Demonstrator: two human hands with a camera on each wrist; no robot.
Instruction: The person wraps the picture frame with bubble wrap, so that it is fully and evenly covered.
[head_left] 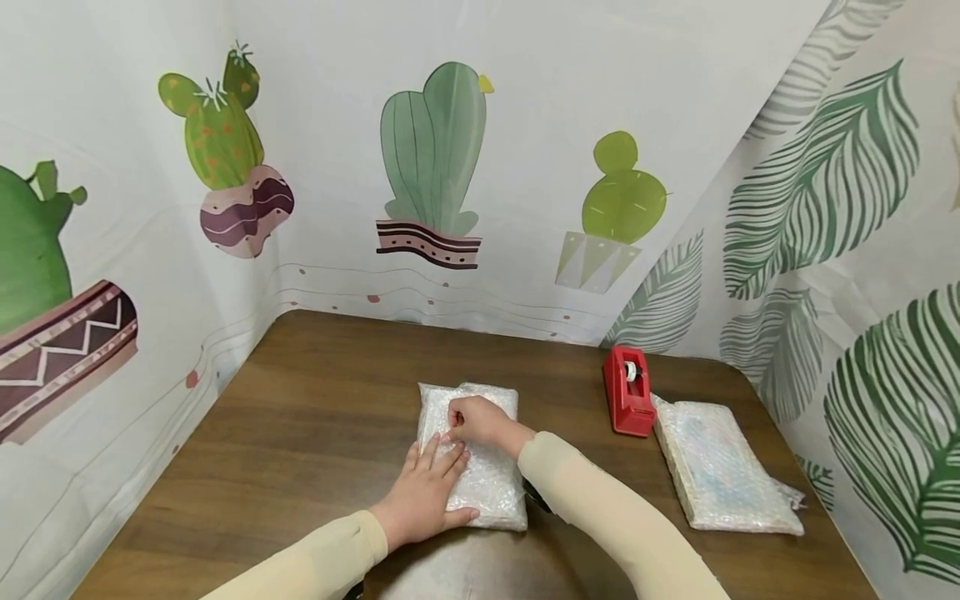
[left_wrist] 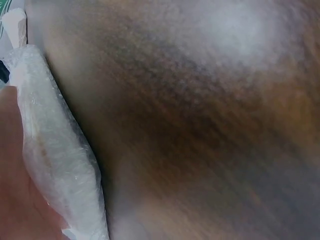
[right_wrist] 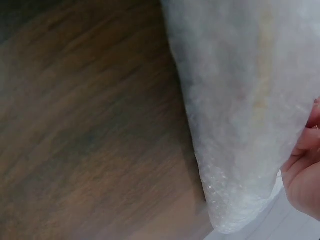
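Note:
A flat package in clear bubble wrap lies on the wooden table in front of me. Across its left side my left hand rests with fingers spread and the thumb along the near part. My right hand is over the upper middle of the package, fingers curled, thumb and fingertips pinching at the wrap close to the left fingertips. What lies between those fingertips is too small to make out. In the right wrist view, the curled right fingers are at the far side of the wrap, which shows a faint yellowish strip.
A red tape dispenser with a small roll stands at the back right of the table. Beside it, nearer the right edge, lies a second bubble-wrapped package. A printed cloth with cacti and leaves hangs around the table.

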